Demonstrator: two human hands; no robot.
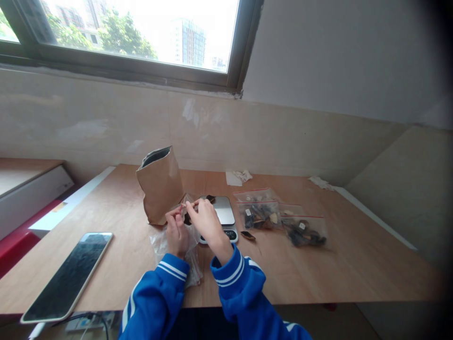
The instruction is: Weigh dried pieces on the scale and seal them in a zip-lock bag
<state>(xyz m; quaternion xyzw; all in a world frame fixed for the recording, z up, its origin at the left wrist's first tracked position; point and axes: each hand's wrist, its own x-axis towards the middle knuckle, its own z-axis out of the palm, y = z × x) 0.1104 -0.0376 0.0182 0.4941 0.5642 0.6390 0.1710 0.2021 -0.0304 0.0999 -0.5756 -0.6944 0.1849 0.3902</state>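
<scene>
Pinching the top edge of a small clear zip bag (187, 213), both hands work close together just in front of the scale. Left hand (176, 231): fingers clenched on the bag's left top corner. Right hand (207, 221): thumb and forefinger grasping the same edge, approx. at its middle. Bag hangs between the hands; dark pieces show inside it, contents otherwise unclear. Its lower part touches a pile of empty clear bags (191, 264) lying on the worktop (318, 274) under the wrists.

Step in hand (judgement): working the zip strip of a filled bag; whether opening or closing cannot be told. Next move calls for an even pinch run along the strip, w/ the bag kept upright so nothing spills.

Near left: tablet (69, 274), screen dark, lying flat by the worktop edge.
Mid: kitchen scale (222, 215), one dark piece on the platform; another loose dark piece (248, 235) just right of it on the worktop.
Left of scale: brown paper bag (160, 186), upright, mouth open.
Right: three filled zip bags (279, 219), red-striped, overlapping.
Far: crumpled tissue (239, 177) near the wall.
</scene>
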